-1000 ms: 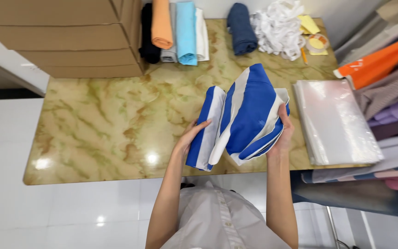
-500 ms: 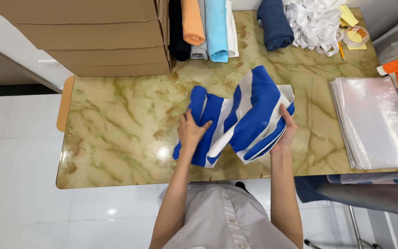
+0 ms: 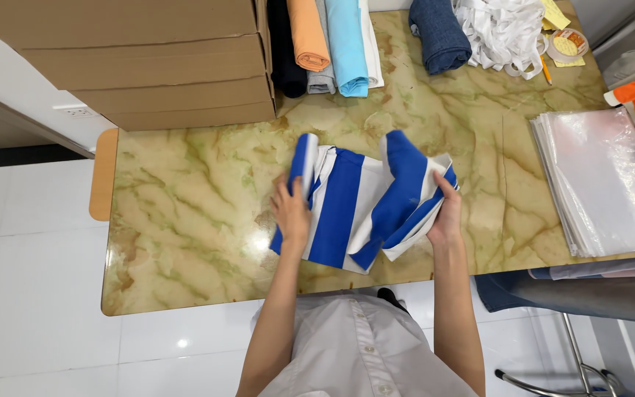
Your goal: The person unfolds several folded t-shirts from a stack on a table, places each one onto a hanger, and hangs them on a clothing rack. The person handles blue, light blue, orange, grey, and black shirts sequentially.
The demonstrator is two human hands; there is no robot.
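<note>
A blue and white striped cloth (image 3: 354, 202) lies partly folded on the green-veined marble table (image 3: 192, 213), near its front edge. My left hand (image 3: 292, 213) presses flat on the cloth's left side, fingers spread over a raised blue fold. My right hand (image 3: 446, 213) grips the cloth's right end, where the layers are bunched and lifted off the table.
Stacked cardboard boxes (image 3: 141, 59) fill the back left. Rolled fabrics in orange, light blue and dark tones (image 3: 328, 44), a dark blue bundle (image 3: 439, 33) and white straps (image 3: 501, 29) sit at the back. A stack of clear plastic bags (image 3: 604, 180) lies at the right.
The cloth has been spread wider and flatter on the table; my left hand slid left onto it while my right hand lowered its bunched end.
</note>
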